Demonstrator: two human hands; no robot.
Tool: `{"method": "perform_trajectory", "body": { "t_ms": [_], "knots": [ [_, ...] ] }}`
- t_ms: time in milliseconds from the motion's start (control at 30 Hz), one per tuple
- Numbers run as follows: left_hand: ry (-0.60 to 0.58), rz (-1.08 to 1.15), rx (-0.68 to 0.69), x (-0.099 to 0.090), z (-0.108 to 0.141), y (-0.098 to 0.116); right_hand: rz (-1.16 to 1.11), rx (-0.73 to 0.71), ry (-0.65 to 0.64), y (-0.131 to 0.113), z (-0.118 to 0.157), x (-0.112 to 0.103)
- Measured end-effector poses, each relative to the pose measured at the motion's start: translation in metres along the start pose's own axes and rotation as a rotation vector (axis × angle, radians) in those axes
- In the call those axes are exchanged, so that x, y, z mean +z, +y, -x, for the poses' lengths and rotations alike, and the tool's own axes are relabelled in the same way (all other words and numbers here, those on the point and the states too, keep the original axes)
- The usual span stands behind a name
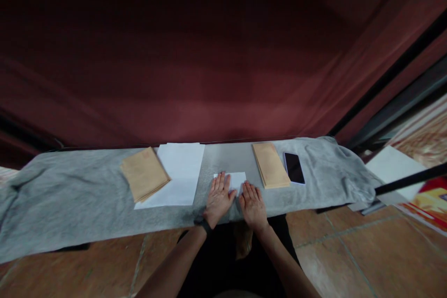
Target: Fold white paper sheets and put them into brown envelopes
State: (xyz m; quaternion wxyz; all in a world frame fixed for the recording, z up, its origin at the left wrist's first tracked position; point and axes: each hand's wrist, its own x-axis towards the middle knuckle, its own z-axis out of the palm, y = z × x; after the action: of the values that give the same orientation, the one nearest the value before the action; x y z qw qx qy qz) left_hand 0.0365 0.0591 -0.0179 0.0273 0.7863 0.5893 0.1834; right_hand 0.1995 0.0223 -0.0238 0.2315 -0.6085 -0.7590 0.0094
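Fingers on our left hand lie slightly spread, those on our right hand nearly together; between them, partly under the left, sits small, white, rectangular paper. Uneven pressure could skew or wrinkle it.

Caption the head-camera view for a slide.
Two bare hands press on a small white paper, with brown envelopes and a phone on grey cloth.

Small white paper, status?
Left hand open, flat on small white paper. Right hand open, at its right edge. Brown envelopes, phone off to right.
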Motion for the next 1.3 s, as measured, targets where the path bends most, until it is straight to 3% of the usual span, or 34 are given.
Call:
{"method": "perform_trajectory", "body": {
  "t_ms": [200, 433, 1000, 1300],
  "knots": [
    [-0.033, -0.048, 0.052, -0.006, -0.001, 0.005, -0.004, -0.038, -0.081, -0.004, -0.028, 0.001],
    [-0.092, -0.061, 0.125, 0.002, -0.005, 0.004, 0.065, -0.099, -0.108, 0.0, -0.041, 0.014],
    [-0.126, -0.043, 0.163, -0.001, -0.007, 0.005, 0.103, -0.08, -0.127, 0.001, -0.043, 0.017],
    [-0.091, -0.079, 0.105, -0.005, 0.0, -0.007, 0.127, -0.04, -0.035, 0.001, -0.035, 0.017]
  ]
}}
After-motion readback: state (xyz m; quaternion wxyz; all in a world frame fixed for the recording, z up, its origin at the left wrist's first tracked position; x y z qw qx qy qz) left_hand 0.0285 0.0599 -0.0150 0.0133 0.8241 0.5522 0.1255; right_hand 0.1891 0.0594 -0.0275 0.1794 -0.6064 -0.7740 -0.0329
